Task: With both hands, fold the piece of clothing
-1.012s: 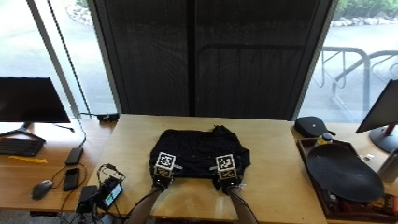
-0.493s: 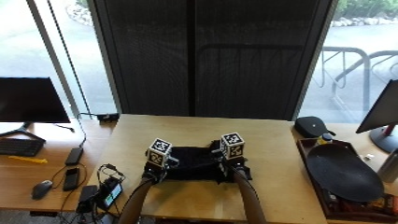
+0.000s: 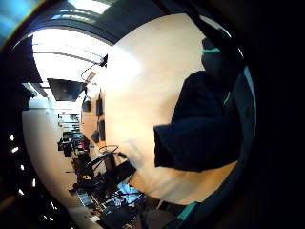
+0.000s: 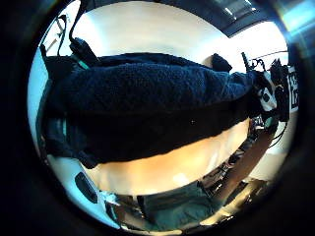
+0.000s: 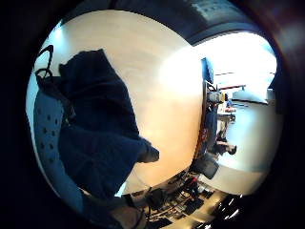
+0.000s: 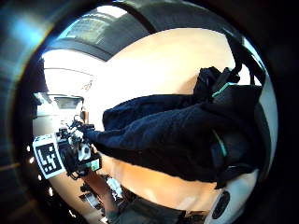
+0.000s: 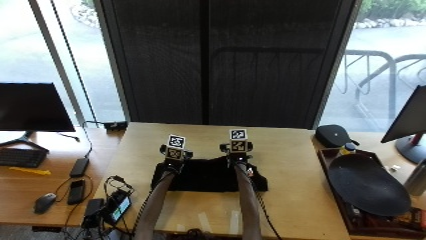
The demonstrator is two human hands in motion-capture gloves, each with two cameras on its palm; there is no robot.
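Now the dark piece of clothing (image 7: 212, 176) lies on the bench (image 7: 293, 160) as a short, wide band, right in front of the person. A second ago it was a bigger, taller shape spread out flat. Half a second ago it was already shorter, with the hands near its far edge. So the near part has been lifted over onto the far part — one fold looks done.

The left hand (image 7: 172, 159) sits at the far left edge of the cloth, and the right hand (image 7: 234, 154) at the far edge more to the right. In the palm views the cloth fills the space close to each palm, all bunched and thick, but I cannot tell if the fingers pinch it or just lie flat on it.

It is wide, so it may need another fold, side to side.

Around it: a black monitor (image 7: 33, 107) and a mouse (image 7: 44, 202) on the left, a big dark dish (image 7: 367, 185) on the right.
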